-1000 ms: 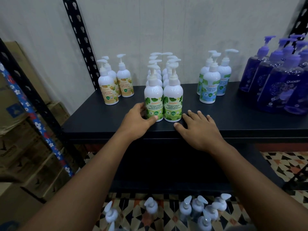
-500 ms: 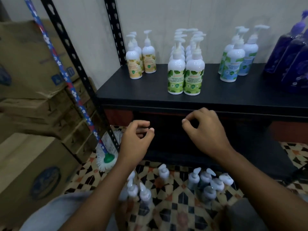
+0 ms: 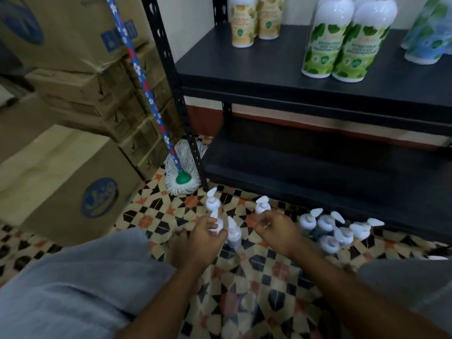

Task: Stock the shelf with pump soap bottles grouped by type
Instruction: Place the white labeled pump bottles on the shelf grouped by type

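White plastic pump heads stuck up from the patterned tile floor, where the unstocked soap stood just in front of the black metal shelf. The person's left hand had its fingers curled round the neck of one white pump-topped soap bottle. The right hand pinched a second pump-topped bottle just under its head. Both forearms reached forward and down from the near side, wrists low and knuckles up, the two hands near each other but not touching.

From where I stood, the sound way was to hold each bottle by the collar rather than the nozzle, which I'd expect to swivel, and to lift straight up. A huddle of more white-pumped bottles stood just to the right, close enough for a careless wrist to topple them.

The labels on the two held bottles were hidden from above, so I could not tell their type. Each would need a look before going up. On the upper board the green-leaf-labelled bottles sat in the middle, the yellow-labelled bottles to the far left, and the blue-labelled bottles to the right.
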Demonstrator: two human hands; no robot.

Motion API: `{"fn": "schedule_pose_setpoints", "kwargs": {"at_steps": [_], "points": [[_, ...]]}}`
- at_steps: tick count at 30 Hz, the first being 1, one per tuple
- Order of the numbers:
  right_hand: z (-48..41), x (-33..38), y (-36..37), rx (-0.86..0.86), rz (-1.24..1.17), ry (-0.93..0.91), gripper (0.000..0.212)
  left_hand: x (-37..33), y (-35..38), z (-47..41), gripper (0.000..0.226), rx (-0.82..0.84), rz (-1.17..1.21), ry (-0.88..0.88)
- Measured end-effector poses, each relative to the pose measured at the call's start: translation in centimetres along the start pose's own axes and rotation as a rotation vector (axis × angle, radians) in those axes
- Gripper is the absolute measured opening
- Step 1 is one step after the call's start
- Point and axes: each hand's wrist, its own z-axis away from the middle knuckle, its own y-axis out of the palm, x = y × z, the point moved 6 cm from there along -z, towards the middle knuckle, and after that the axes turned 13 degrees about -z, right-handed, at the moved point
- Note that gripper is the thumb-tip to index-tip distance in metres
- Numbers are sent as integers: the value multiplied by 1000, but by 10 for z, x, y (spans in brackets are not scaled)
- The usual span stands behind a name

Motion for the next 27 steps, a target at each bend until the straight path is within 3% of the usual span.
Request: {"fn": "schedule_pose_setpoints", "kwargs": {"at_steps": [6, 8, 10, 14, 18, 21, 24, 27], "points": [[-12, -58, 42, 35, -76, 190, 18, 141, 62, -75, 65, -73, -362, -152], [-21, -72, 62, 64, -100, 211, 25, 114, 51, -66, 69, -15, -373, -174], [-29, -82, 81, 100, -115, 223, 30, 80, 40, -58, 58, 45, -342, -173], [-49, -103, 116, 161, -86, 214, 56, 63, 44, -74, 55, 99, -337, -143], [-69, -114, 137, 164, -86, 255, 78, 90, 63, -111, 68, 159, -269, -81], [-83, -114, 143, 95, -90, 193, 73, 99, 73, -130, 78, 211, -235, -53], [-94, -114, 142, 50, -98, 166, 56, 87, 82, -139, 70, 267, -261, -4], [-90, -117, 133, -19, -128, 163, 55, 90, 88, -140, 32, 195, -226, 38]]}}
